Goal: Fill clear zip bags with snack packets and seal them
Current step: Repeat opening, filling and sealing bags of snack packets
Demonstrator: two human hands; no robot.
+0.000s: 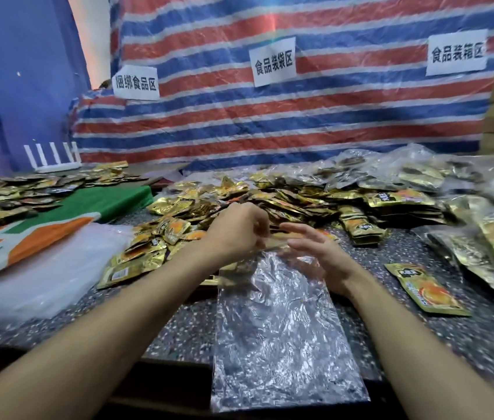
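On the surface (179, 328), the left hand (236, 228) pinches the clear bag (279, 328) with curled fingers; the right hand (318, 253) touches it, fingers spread. Snack packets (270, 198) lie behind.

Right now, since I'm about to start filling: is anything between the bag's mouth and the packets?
Nothing visible stands between them. The left hand pinches the bag at its mouth, and the right hand is spread open against it. The packets are heaped just beyond both hands.
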